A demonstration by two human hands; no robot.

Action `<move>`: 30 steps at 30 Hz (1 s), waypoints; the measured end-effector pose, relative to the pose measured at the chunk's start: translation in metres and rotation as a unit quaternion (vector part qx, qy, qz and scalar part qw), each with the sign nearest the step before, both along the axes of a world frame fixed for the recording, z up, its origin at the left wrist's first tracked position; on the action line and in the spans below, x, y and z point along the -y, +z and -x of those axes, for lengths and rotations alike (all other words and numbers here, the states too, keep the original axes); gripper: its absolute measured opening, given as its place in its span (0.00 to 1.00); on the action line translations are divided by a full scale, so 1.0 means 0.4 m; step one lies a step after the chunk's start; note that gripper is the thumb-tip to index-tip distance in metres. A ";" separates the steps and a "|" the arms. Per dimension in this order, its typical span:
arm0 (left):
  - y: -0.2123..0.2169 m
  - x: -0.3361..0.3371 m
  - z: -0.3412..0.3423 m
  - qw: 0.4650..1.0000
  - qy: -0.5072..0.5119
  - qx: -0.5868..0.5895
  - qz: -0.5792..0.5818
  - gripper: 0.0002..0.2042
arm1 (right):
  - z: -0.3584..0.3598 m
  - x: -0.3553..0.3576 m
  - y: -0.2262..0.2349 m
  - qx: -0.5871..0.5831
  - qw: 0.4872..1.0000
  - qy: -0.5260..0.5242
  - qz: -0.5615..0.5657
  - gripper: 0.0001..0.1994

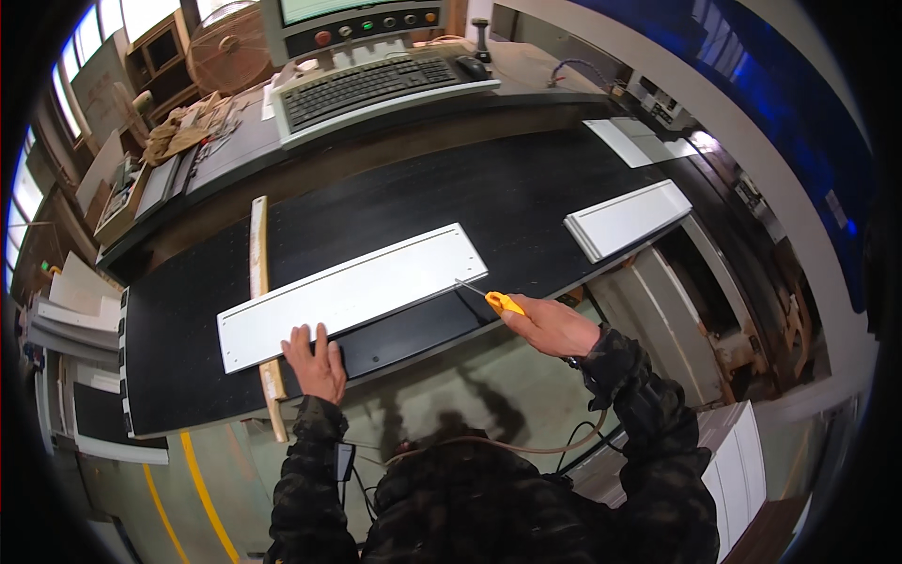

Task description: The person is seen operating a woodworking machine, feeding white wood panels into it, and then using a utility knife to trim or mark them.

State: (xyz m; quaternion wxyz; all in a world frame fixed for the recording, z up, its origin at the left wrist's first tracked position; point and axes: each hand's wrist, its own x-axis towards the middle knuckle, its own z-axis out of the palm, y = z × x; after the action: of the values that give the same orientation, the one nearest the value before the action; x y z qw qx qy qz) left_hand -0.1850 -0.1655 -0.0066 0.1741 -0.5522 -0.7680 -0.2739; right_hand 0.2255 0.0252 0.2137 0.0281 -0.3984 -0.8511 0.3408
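A long white panel (pixel 357 296) with a groove along its far side and small holes at its ends lies on the black worktop. My left hand (pixel 317 365) rests on the panel's near edge toward its left end, fingers spread and holding nothing. In my right hand (pixel 552 326), closed around it, is a yellow-handled tool (pixel 505 303) with a thin metal shaft. The shaft's tip points at the near right corner of the panel, over or against its edge; I cannot tell if it touches. My fingers hide part of the handle.
A wooden strip (pixel 259 249) runs under the panel's left part. Stacked white panels (pixel 629 218) lie to the right on the black worktop (pixel 178 329). Beyond are a keyboard (pixel 371 89), a mouse (pixel 472 68) and a control panel (pixel 362 31). A hose (pixel 536 450) curves near my body.
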 end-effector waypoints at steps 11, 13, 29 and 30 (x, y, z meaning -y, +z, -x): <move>0.001 0.016 0.029 0.999 -0.023 0.033 0.011 0.29 | 0.395 0.248 -0.011 -0.071 0.972 0.204 0.088 0.27; -0.002 0.028 0.044 0.999 -0.025 0.033 0.002 0.30 | 0.382 0.247 -0.001 -0.073 0.970 0.217 0.084 0.28; 0.122 0.195 0.061 0.939 -0.228 0.258 0.017 0.16 | 0.442 0.310 -0.039 -0.186 0.962 0.079 0.183 0.28; 0.131 0.236 0.054 0.906 -0.273 0.314 0.078 0.14 | 0.488 0.325 -0.071 -0.248 0.945 0.095 0.189 0.26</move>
State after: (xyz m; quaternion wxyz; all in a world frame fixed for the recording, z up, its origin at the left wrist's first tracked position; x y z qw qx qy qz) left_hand -0.2064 -0.2598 0.0457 -0.2013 -0.6375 -0.6212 -0.4089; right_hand 0.0302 -0.1050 0.1853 0.1307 -0.2168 -0.7710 0.5843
